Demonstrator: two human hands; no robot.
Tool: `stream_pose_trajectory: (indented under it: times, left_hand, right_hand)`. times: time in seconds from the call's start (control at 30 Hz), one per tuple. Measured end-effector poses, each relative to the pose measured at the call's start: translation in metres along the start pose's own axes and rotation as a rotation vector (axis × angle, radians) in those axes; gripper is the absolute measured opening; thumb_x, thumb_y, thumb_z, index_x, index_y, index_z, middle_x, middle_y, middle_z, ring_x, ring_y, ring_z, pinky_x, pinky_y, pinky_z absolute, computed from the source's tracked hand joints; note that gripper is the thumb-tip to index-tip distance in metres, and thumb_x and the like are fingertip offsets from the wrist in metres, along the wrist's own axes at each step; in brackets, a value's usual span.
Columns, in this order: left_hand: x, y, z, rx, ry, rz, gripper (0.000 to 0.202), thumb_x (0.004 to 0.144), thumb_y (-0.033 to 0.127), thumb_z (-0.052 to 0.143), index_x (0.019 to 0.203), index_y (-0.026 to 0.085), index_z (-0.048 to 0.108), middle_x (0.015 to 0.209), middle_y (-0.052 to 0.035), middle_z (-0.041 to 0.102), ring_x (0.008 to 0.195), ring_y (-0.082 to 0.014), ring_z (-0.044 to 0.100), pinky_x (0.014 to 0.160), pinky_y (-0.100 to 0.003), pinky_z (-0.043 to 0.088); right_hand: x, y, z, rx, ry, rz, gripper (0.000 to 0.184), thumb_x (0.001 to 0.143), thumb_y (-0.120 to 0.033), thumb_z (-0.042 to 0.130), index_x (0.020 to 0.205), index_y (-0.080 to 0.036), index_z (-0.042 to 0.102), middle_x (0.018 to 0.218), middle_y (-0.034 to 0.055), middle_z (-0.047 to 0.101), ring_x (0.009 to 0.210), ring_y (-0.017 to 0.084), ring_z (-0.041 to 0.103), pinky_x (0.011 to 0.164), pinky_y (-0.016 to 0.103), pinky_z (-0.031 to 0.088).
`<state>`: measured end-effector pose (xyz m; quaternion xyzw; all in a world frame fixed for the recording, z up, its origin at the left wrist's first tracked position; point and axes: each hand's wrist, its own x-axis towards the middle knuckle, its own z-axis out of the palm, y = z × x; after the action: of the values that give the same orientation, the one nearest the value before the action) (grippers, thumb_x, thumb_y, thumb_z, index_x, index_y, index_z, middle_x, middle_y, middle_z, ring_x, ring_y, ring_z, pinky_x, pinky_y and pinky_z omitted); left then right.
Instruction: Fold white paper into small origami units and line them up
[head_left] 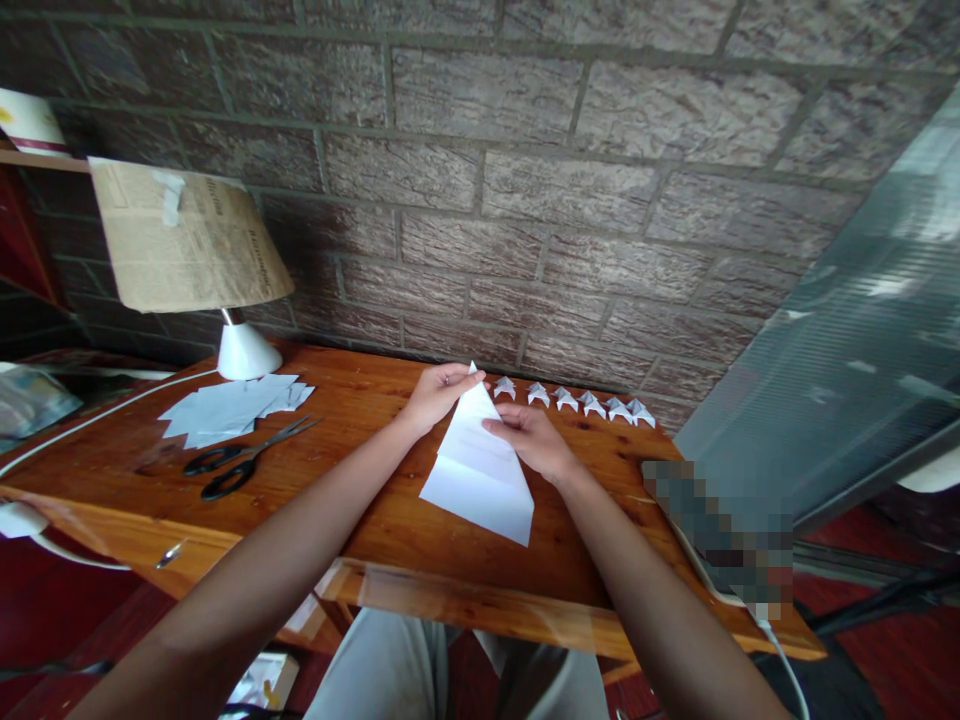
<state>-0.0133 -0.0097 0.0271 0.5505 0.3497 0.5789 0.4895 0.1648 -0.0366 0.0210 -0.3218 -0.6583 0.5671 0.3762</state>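
Observation:
A white sheet of paper, folded to a point at its far end, lies on the wooden table. My left hand pinches the pointed tip of the sheet. My right hand presses its fingers on the sheet's right folded edge, fingers bent. A row of several small folded white paper pieces stands along the table's far edge, just beyond my hands.
Black-handled scissors lie left of the sheet, beside a pile of white paper sheets. A lamp with a paper shade stands at the back left. A blurred-out object sits at the table's right edge. A brick wall rises behind.

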Motion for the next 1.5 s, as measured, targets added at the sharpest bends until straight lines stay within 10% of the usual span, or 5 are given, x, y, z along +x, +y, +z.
stream_pose_trajectory:
  times: [0.47,1.5]
  left_hand:
    - [-0.003,-0.009,0.010,-0.003,-0.144,-0.015,0.032,0.069,0.043,0.075,0.083,0.014,0.076,0.079,-0.0051,0.072,0.071,-0.0150,0.061,0.068,-0.026,0.042]
    - [-0.006,-0.002,0.007,0.041,-0.303,-0.132,0.040,0.064,0.045,0.078,0.091,0.015,0.074,0.087,-0.0076,0.073,0.070,-0.0184,0.065,0.065,-0.027,0.047]
  right_hand:
    - [0.005,0.000,0.000,-0.012,0.167,-0.092,0.030,0.073,-0.043,0.072,0.091,-0.020,0.074,0.087,0.0015,0.073,0.080,0.017,0.064,0.081,0.032,0.047]
    - [0.011,0.003,-0.011,0.107,0.475,-0.108,0.037,0.063,-0.051,0.076,0.080,-0.019,0.070,0.076,0.0038,0.073,0.064,0.019,0.064,0.062,0.032,0.050]
